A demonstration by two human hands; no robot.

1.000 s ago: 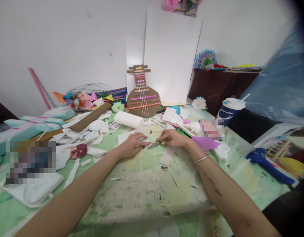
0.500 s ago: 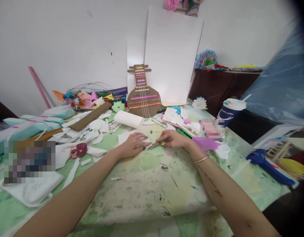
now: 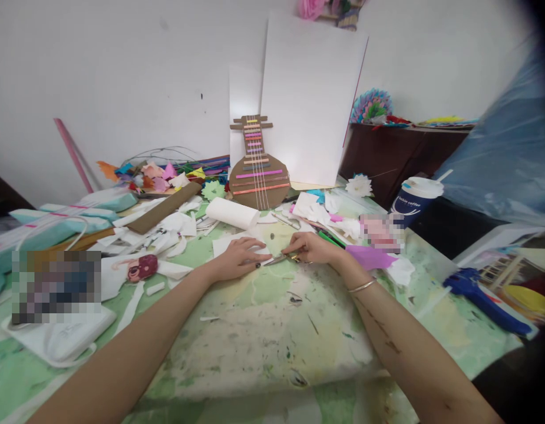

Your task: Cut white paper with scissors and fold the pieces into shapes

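Observation:
My left hand (image 3: pixel 240 259) lies low over a sheet of white paper (image 3: pixel 220 246), its fingers stretched out and apart. The index finger and the dark-nailed thumb point right, toward a pair of scissors (image 3: pixel 277 259). My right hand (image 3: pixel 311 247) is closed around the scissors' handles, with the metal blades aimed left at the left fingertips. Whether the blade tips touch paper there is too small to tell. A rolled white paper tube (image 3: pixel 232 213) lies just behind my left hand.
A cardboard lute (image 3: pixel 260 182) with strings leans on white boards (image 3: pixel 311 100) at the back. Paper scraps (image 3: pixel 177 225) and a brown cardboard strip (image 3: pixel 164 207) lie left. Purple paper (image 3: pixel 369 257), a coffee cup (image 3: pixel 416 199) and a blue glue gun (image 3: pixel 488 300) are right.
Both hands stay almost in place, with the scissors still in the right one. The whole view has shifted slightly.

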